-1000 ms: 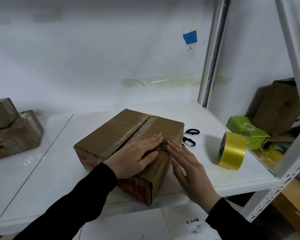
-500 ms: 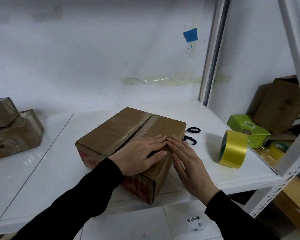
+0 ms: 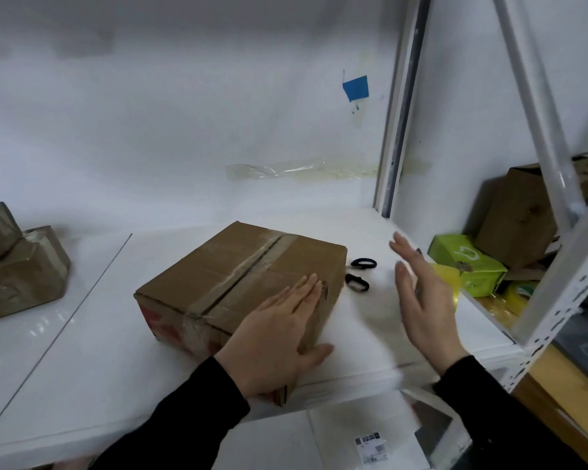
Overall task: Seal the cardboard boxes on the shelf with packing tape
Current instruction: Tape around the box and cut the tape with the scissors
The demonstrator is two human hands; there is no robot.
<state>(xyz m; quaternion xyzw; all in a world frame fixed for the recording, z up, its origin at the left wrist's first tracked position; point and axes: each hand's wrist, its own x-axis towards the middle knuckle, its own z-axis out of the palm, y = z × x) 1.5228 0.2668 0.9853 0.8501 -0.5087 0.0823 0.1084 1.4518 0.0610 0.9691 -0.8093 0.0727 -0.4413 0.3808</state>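
left hand: palm down, fingers straight and together, thumb splayed right | right hand: in the air, palm facing left, fingers straight, slightly spread, motion-blurred, holding nothing | both forearms: black sleeves, extended forward

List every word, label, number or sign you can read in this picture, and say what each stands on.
Nothing reads clearly enough to quote.
green box: white outline logo, no legible letters.
white label at the bottom edge: a code square and fine print, too small to read.
cardboard box: red print on its near side, blurred.
taped box at left: dark marks, blurred, cut off.
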